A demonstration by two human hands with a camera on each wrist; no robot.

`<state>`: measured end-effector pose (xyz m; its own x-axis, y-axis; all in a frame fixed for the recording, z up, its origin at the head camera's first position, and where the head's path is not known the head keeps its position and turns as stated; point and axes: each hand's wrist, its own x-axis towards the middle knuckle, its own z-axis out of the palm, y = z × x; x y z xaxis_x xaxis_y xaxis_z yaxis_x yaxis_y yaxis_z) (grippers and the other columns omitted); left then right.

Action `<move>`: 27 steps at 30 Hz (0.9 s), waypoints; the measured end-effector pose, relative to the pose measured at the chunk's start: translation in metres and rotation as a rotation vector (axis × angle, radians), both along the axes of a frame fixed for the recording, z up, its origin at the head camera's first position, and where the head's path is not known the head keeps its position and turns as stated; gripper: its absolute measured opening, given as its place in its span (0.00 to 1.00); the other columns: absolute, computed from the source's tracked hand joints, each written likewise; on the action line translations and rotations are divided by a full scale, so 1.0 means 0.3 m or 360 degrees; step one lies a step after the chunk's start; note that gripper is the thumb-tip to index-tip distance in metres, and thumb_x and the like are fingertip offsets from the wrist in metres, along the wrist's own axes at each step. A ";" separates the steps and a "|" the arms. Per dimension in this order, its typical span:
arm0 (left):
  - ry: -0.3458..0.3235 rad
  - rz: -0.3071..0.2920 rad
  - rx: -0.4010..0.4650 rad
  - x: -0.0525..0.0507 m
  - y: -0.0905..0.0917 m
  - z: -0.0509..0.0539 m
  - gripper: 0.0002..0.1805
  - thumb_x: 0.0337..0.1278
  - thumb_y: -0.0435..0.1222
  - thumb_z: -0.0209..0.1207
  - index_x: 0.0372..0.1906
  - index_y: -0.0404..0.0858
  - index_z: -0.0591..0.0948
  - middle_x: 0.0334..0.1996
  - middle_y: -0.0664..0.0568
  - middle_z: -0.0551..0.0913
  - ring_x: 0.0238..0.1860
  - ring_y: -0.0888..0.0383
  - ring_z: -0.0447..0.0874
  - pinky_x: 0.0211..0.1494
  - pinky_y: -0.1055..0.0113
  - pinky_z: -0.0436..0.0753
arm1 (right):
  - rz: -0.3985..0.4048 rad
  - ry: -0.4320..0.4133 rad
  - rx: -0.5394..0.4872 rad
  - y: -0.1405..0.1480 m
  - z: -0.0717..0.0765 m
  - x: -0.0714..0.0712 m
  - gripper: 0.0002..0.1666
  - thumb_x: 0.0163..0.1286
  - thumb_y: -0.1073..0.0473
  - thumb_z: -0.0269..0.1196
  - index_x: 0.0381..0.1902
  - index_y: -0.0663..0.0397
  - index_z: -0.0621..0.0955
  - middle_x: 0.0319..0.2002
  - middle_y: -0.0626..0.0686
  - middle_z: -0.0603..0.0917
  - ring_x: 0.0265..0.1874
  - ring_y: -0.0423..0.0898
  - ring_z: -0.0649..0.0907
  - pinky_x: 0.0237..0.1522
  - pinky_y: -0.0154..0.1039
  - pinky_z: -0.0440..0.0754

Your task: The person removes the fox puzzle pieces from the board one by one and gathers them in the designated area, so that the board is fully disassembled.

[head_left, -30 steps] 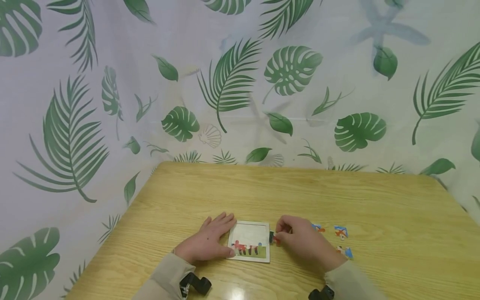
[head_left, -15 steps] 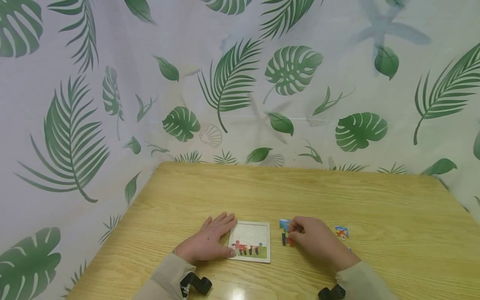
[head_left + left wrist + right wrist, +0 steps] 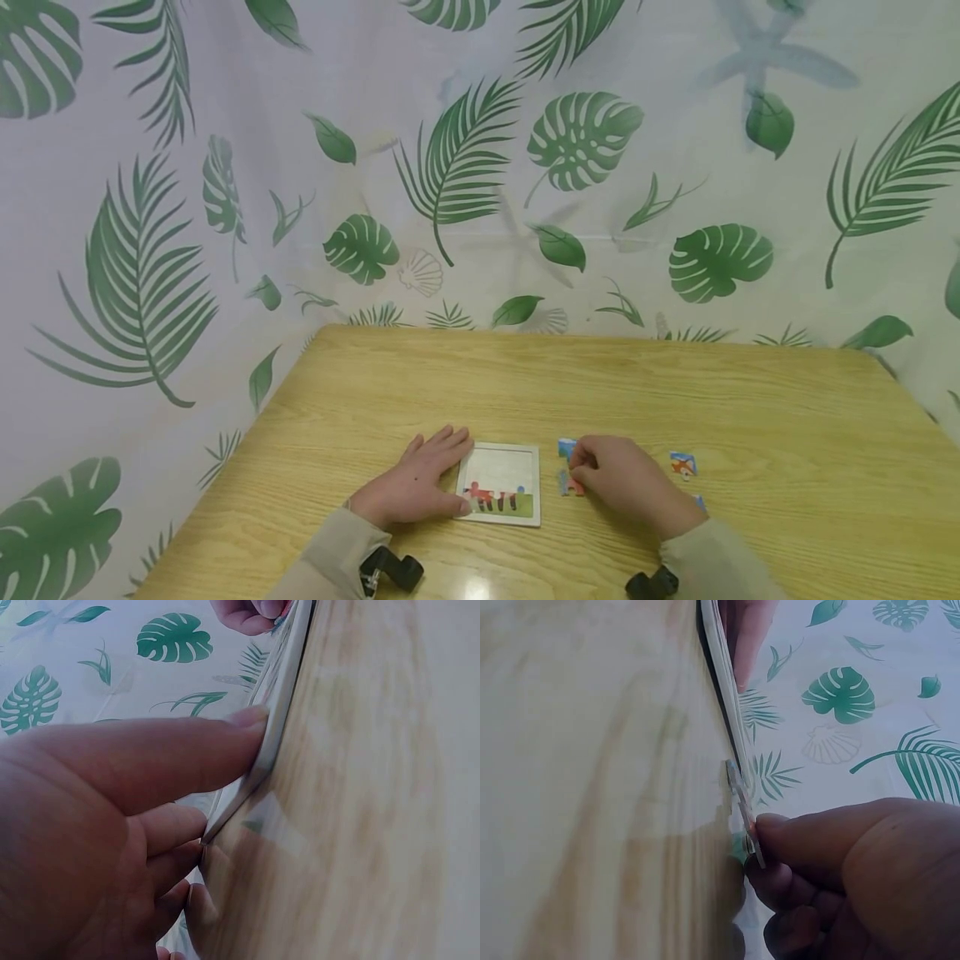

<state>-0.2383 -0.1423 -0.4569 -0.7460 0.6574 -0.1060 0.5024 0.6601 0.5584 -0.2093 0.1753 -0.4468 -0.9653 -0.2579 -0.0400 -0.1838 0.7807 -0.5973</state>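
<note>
In the head view, my left hand (image 3: 412, 486) lies with fingers extended against the left side of a white square puzzle frame (image 3: 537, 475). Its thumb rests on the frame's lower left corner; the left wrist view shows this thumb (image 3: 180, 754) on the rim. Fitted puzzle pieces (image 3: 498, 502), showing grass, dark legs and red, fill the frame's lower part. Right of the frame, my right hand (image 3: 626, 479) pinches a red and blue-grey puzzle piece (image 3: 567, 483) between thumb and fingertips. The right wrist view shows that piece edge-on, tilted above the table.
A blue puzzle piece (image 3: 566, 447) lies just beyond my right fingertips, partly covered. Right of the hand lies a piece with an orange animal's face (image 3: 683, 465). Another piece (image 3: 701, 503) is mostly hidden by the right forearm. Leaf-patterned cloth (image 3: 480, 167) hangs behind the wooden table (image 3: 600, 383).
My right hand has drawn the pinched piece rightward from the frame, then shifted slightly back left. The piece's visible left part has changed from dark to blue-grey. My left hand stays still.
</note>
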 end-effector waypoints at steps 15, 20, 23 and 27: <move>-0.0014 0.0015 -0.0018 -0.003 -0.001 -0.001 0.49 0.61 0.51 0.66 0.80 0.38 0.56 0.80 0.47 0.51 0.81 0.48 0.39 0.78 0.42 0.36 | -0.0005 -0.0025 -0.0029 0.004 -0.010 0.003 0.09 0.72 0.61 0.64 0.30 0.44 0.80 0.23 0.42 0.78 0.23 0.42 0.74 0.31 0.41 0.73; -0.0023 0.0008 -0.0004 -0.002 -0.002 0.002 0.49 0.62 0.51 0.65 0.80 0.36 0.56 0.80 0.46 0.52 0.81 0.47 0.40 0.78 0.42 0.36 | -0.0010 -0.0022 -0.0037 0.003 -0.011 0.000 0.07 0.71 0.60 0.65 0.31 0.44 0.81 0.24 0.42 0.78 0.24 0.42 0.75 0.32 0.41 0.74; -0.0029 0.0009 0.0005 -0.003 -0.002 0.004 0.49 0.62 0.51 0.65 0.80 0.36 0.57 0.80 0.46 0.52 0.81 0.47 0.40 0.78 0.42 0.36 | -0.0007 -0.0004 -0.0043 0.002 -0.011 -0.001 0.05 0.71 0.59 0.65 0.33 0.45 0.82 0.25 0.42 0.79 0.25 0.41 0.75 0.33 0.42 0.75; -0.0019 0.0015 -0.0007 -0.002 -0.002 0.000 0.49 0.61 0.51 0.65 0.80 0.37 0.57 0.80 0.47 0.52 0.81 0.48 0.40 0.78 0.43 0.36 | -0.0004 0.0000 -0.0053 -0.002 -0.007 -0.001 0.03 0.71 0.58 0.66 0.35 0.47 0.83 0.24 0.41 0.79 0.25 0.41 0.76 0.35 0.42 0.77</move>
